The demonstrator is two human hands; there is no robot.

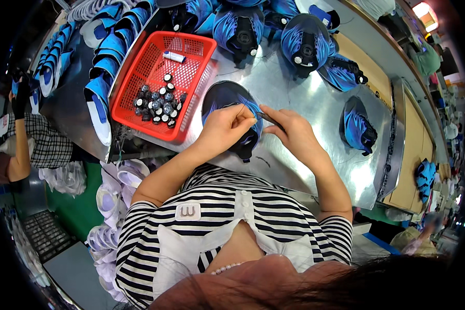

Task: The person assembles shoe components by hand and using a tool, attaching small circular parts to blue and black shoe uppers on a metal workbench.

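Nearest is the person's black-and-white striped shirt (274, 199), below and to the right of the red basket (155, 70), with white shoe parts (120, 194) heaped below that basket, beside the shirt. Just right of the basket, a blue-and-black shoe upper (228, 98) lies on the metal table (302, 95), under both hands. The left hand (223, 126), on the side closer to the basket, rests over the upper with thumb and forefinger drawn narrowly together; whether they pinch anything is too small to tell. The right hand (297, 134), farther from the basket, holds a thin dark tool (272, 120) between thumb and fingers, its end near the left fingertips. Inside the basket sit many small black-and-white round parts (157, 106) and, above them, a marker (174, 57). Well to the basket's right lies a lone shoe upper (357, 125). Beyond the basket, up and to its right, more shoe uppers (305, 44) stand close together. Left of it run overlapping blue pieces (108, 59), and farther left is a co-worker in checked clothing (49, 142).
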